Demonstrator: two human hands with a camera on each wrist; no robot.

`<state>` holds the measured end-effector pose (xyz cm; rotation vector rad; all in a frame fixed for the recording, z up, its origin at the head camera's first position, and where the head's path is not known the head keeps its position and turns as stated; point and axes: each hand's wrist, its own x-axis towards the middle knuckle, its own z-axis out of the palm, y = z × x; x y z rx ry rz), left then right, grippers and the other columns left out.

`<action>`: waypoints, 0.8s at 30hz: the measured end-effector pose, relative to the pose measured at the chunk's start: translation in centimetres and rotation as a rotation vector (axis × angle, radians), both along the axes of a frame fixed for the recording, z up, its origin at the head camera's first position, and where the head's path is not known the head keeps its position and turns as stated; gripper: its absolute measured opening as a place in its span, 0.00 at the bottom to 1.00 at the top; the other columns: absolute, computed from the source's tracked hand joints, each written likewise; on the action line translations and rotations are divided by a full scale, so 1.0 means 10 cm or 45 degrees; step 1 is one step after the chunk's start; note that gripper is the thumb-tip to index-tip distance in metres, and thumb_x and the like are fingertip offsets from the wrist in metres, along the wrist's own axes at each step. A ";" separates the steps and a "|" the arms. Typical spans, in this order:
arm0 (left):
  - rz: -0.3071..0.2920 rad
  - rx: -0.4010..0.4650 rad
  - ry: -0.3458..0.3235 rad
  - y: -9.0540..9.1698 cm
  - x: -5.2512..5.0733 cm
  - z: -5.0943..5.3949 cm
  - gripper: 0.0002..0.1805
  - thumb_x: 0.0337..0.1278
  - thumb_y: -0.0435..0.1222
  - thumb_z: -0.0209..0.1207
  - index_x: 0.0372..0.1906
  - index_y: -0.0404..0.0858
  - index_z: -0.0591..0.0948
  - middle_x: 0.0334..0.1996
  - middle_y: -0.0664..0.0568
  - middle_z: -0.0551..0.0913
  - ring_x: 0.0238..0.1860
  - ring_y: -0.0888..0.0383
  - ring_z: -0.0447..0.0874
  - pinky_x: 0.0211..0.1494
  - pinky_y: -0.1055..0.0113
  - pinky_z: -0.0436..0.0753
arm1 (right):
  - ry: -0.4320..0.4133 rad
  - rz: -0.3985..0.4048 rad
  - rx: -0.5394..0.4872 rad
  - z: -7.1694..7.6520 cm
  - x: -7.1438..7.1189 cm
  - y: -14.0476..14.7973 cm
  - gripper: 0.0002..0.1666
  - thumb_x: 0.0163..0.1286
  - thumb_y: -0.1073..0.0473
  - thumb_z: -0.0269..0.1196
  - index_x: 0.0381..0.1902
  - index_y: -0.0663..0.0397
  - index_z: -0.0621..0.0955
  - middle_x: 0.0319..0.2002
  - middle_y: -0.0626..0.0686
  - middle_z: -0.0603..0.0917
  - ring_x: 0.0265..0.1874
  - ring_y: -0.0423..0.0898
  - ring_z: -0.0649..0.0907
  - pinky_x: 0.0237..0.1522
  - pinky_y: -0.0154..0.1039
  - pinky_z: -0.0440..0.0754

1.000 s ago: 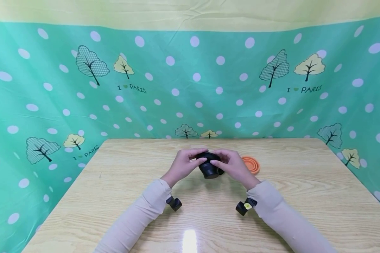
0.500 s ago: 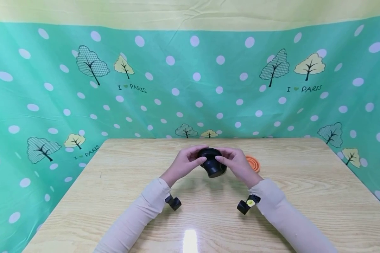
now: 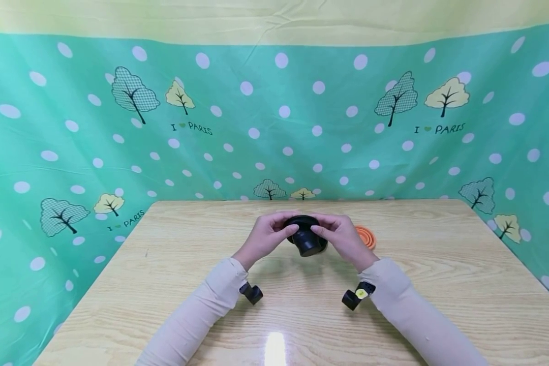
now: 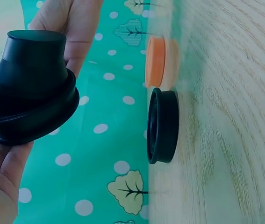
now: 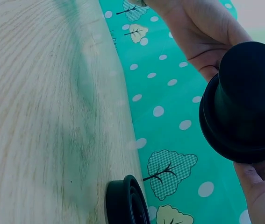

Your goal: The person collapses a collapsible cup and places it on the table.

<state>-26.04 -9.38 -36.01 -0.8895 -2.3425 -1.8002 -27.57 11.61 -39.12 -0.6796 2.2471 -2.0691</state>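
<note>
A black collapsible cup (image 3: 308, 243) is held in the air above the table, tilted, its narrow flat base toward me. My left hand (image 3: 266, 238) grips the wide rim from the left, thumb on the near side. From the right, my right hand (image 3: 343, 238) holds the same rim. In the left wrist view the cup (image 4: 32, 79) is partly extended, with a slanted fold near its rim. A second black collapsible cup (image 4: 165, 126), folded flat, lies on the table beyond; in the head view it is mostly hidden behind the held one.
An orange folded collapsible cup (image 3: 366, 237) lies on the wooden table (image 3: 201, 244) just right of my right hand, partly covered by it. A green dotted curtain (image 3: 274, 117) hangs behind the table's far edge. A small wrist camera (image 3: 251, 293) hangs from each wrist.
The held cup has tilted, its base turning more toward me. My right hand has shifted slightly right, thumb moving outward along the rim. Little has moved in the last half second.
</note>
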 end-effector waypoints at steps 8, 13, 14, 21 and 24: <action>0.065 0.048 -0.002 -0.02 -0.08 -0.12 0.14 0.59 0.31 0.61 0.48 0.30 0.82 0.44 0.39 0.84 0.38 0.59 0.85 0.39 0.70 0.83 | 0.033 0.003 0.026 0.02 0.00 -0.01 0.20 0.65 0.65 0.62 0.53 0.71 0.78 0.47 0.66 0.82 0.42 0.38 0.83 0.46 0.32 0.81; 0.046 0.058 -0.007 -0.04 -0.19 -0.25 0.15 0.58 0.34 0.62 0.49 0.32 0.83 0.45 0.41 0.84 0.38 0.61 0.85 0.39 0.69 0.84 | 0.042 -0.004 0.057 0.03 0.00 -0.01 0.20 0.65 0.64 0.62 0.53 0.70 0.79 0.46 0.66 0.82 0.42 0.37 0.83 0.45 0.31 0.81; 0.042 0.056 -0.013 -0.05 -0.20 -0.26 0.15 0.58 0.33 0.62 0.49 0.31 0.82 0.45 0.40 0.84 0.38 0.61 0.85 0.39 0.69 0.84 | 0.041 -0.009 0.062 0.04 0.01 -0.01 0.20 0.65 0.64 0.62 0.52 0.70 0.79 0.46 0.66 0.83 0.42 0.37 0.83 0.45 0.31 0.81; 0.062 0.036 0.000 -0.03 -0.22 -0.29 0.15 0.57 0.30 0.61 0.50 0.30 0.82 0.46 0.39 0.83 0.36 0.59 0.85 0.37 0.71 0.83 | 0.045 -0.042 0.096 0.03 0.00 -0.02 0.19 0.64 0.64 0.63 0.52 0.68 0.80 0.42 0.63 0.84 0.40 0.38 0.83 0.44 0.31 0.81; 0.095 0.027 0.080 -0.02 -0.22 -0.30 0.14 0.57 0.30 0.62 0.49 0.29 0.82 0.44 0.38 0.84 0.37 0.54 0.86 0.38 0.70 0.84 | 0.047 -0.044 0.094 0.04 -0.01 -0.03 0.19 0.64 0.63 0.64 0.52 0.67 0.80 0.42 0.62 0.84 0.41 0.38 0.83 0.45 0.31 0.80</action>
